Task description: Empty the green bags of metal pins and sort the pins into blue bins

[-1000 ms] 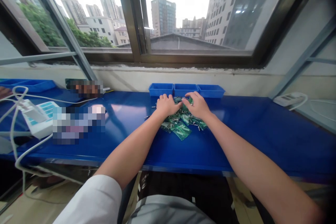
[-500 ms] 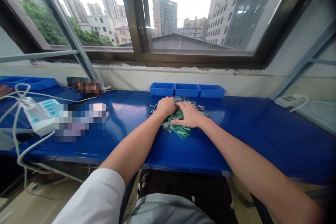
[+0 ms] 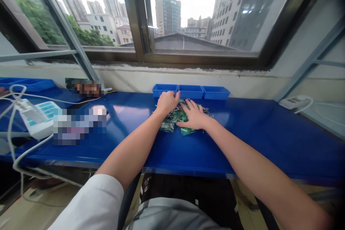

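Note:
A pile of green circuit boards [image 3: 185, 131] and thin metal pins [image 3: 206, 109] lies on the blue table under my hands. Some of it looks to be in clear plastic bags [image 3: 167, 127] at the near left. My left hand [image 3: 167, 102] is over the pile's far left side, its thumb apart and its other fingers bent down, mostly out of sight. On the right part of the pile rests my right hand [image 3: 194, 116], palm down with fingers spread, touching the boards. Both hands cover much of the pile.
Three blue bins [image 3: 191, 92] stand in a row behind the pile, by the wall. To the left are a white power strip [image 3: 40, 120] with cables and a blurred-out patch. A white device [image 3: 293, 102] lies at the far right. Blue trays [image 3: 35, 84] stand at the left.
My left hand has risen slightly and moved toward the bins, its thumb now apart. My right fingers have spread wider. The near edge of the pile has shifted away from me.

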A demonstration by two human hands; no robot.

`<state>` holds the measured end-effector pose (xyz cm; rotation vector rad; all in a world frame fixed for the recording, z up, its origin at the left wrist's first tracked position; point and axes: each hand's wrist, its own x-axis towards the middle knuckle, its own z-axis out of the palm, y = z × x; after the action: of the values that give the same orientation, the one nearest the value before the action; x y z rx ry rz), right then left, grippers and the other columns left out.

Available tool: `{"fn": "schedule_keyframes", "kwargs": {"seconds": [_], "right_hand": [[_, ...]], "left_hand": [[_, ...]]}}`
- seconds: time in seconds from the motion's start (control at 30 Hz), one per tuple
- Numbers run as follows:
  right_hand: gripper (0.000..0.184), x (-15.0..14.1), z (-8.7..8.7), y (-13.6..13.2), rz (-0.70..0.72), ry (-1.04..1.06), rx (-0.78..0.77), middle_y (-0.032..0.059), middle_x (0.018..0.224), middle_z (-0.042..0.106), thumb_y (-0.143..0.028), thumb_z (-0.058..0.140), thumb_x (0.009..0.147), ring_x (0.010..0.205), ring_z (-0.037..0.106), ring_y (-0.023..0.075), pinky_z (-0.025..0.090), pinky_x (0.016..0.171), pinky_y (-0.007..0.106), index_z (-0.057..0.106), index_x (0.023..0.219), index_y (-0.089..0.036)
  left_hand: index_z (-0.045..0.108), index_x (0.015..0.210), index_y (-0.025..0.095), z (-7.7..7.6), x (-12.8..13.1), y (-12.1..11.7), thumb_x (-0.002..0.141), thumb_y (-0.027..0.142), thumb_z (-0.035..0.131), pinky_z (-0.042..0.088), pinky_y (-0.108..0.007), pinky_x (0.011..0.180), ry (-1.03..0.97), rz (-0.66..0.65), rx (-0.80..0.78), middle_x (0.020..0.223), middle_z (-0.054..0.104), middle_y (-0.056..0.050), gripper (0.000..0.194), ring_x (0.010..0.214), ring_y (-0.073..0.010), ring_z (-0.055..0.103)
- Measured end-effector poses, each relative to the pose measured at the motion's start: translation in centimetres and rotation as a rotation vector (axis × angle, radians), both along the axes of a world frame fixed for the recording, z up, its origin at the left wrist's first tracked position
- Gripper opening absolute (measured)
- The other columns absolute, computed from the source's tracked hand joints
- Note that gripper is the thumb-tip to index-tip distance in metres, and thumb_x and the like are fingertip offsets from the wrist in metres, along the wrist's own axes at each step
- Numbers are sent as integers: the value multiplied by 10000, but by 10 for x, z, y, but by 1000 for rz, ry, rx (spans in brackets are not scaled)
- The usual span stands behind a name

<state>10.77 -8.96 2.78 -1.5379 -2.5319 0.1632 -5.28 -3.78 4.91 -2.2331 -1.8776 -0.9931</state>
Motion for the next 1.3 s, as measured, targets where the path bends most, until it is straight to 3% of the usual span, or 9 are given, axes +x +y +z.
{"fn": "schedule_keyframes", "kwargs": {"seconds": [0.23, 0.47, 0.57, 0.73, 0.87, 0.97, 1.03, 1.17, 1.3], "right_hand": [[727, 6, -9, 18, -138, 85, 146, 174, 1463, 334, -620, 420, 825, 1353, 249, 376, 250, 1026, 599, 329, 1416, -207], [609, 49, -6, 38, -219, 190, 33, 140, 1415, 433, -418, 635, 729, 1336, 292, 398, 311, 1013, 582, 523, 1296, -229], [572, 62, 1, 40, -175, 338, 1, 123, 1341, 524, -259, 622, 713, 1268, 436, 314, 361, 1035, 457, 551, 1276, -182], [593, 71, 12, 42, -270, 566, -102, 105, 1297, 568, -117, 513, 690, 1123, 571, 244, 431, 977, 337, 545, 1281, -114], [547, 74, 16, 37, -267, 580, -64, 100, 1350, 521, -294, 542, 773, 1243, 473, 262, 350, 1056, 366, 532, 1298, -141], [873, 70, 15, 28, -197, 436, -93, 102, 1513, 278, -569, 642, 691, 1380, 251, 336, 249, 1105, 474, 344, 1434, -221], [1108, 64, 11, 24, -200, 318, -165, 95, 1563, 72, -673, 689, 574, 1413, 74, 386, 181, 1099, 566, 184, 1481, -286], [1209, 48, -2, 23, -231, 161, -216, 114, 1564, 25, -753, 667, 510, 1410, -9, 409, 49, 1075, 650, 94, 1485, -326], [1075, 37, -9, 27, -186, 174, -145, 139, 1530, 211, -729, 606, 607, 1402, 170, 360, 146, 1108, 551, 193, 1481, -258]], "left_hand": [[622, 643, 160, -1, 24, -24, 924, 524, 261, 375, -281, 598, -72, -275, 45, 588, 612, -48, 585, 603, -165, 556], [614, 831, 197, -20, 40, -33, 941, 461, 299, 435, -285, 736, 81, -419, -7, 852, 652, -66, 426, 819, -186, 611], [608, 920, 194, -24, 43, -29, 929, 470, 339, 443, -303, 836, 113, -551, -36, 980, 614, -75, 385, 932, -190, 589], [609, 1008, 191, -12, 28, -12, 943, 408, 284, 403, -324, 960, 8, -471, -51, 1105, 593, -74, 396, 1070, -190, 542], [596, 1139, 187, 6, -13, 1, 875, 554, 349, 366, -404, 1008, 148, -258, -221, 1218, 576, -114, 515, 1167, -275, 501], [418, 1377, 208, 7, -40, 5, 688, 778, 433, 283, -539, 1044, 336, -86, -525, 1462, 360, -156, 894, 1342, -418, 280], [271, 1458, 220, 0, -46, 4, 619, 818, 460, 259, -553, 1055, 390, -77, -669, 1537, 193, -149, 1048, 1388, -434, 145], [189, 1478, 230, -21, -32, 3, 693, 789, 407, 173, -512, 1110, 371, -235, -521, 1552, 143, -127, 988, 1414, -350, 135], [296, 1439, 242, -34, -13, 3, 785, 713, 380, 258, -458, 1085, 306, -339, -326, 1483, 342, -114, 810, 1340, -321, 334]]}}
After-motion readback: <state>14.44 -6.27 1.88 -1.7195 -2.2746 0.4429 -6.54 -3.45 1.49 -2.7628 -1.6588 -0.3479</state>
